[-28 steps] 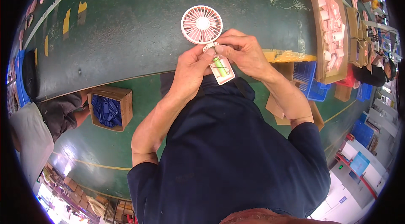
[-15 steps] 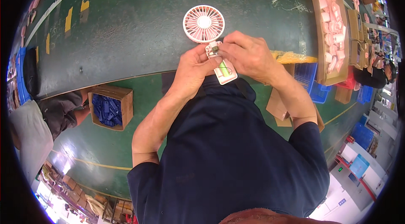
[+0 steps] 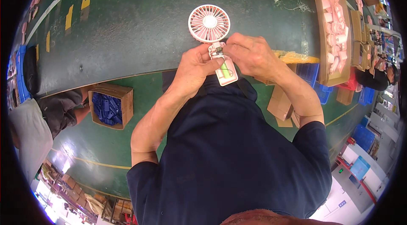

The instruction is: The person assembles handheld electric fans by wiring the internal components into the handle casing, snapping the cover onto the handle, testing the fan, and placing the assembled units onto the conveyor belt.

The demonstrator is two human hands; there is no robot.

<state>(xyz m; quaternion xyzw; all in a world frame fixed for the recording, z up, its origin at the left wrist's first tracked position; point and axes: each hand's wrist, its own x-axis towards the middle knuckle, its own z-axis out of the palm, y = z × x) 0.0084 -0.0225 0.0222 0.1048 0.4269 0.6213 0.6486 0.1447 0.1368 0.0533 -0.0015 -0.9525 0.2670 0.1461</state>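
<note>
handheld fan (image 3: 217, 45) at the bench's (image 3: 127, 34) edge, long axis pointing away from the body (image 3: 237, 148): open handle (image 3: 229, 83) with green battery (image 3: 224, 70) nearest; left hand (image 3: 191, 69) gripping its left side; right hand (image 3: 251, 54) just right of the circuit board (image 3: 219, 50), fingertips bunched, hold unclear; round head (image 3: 209, 22) farthest.

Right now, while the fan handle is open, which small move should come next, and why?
Perhaps the right hand should gently settle the circuit board, while the left hand steadies the open handle. The board lies exposed near the fan head, with the right hand close beside it; the left thumb lies across the handle. I cannot tell if the board is fully seated.
</note>
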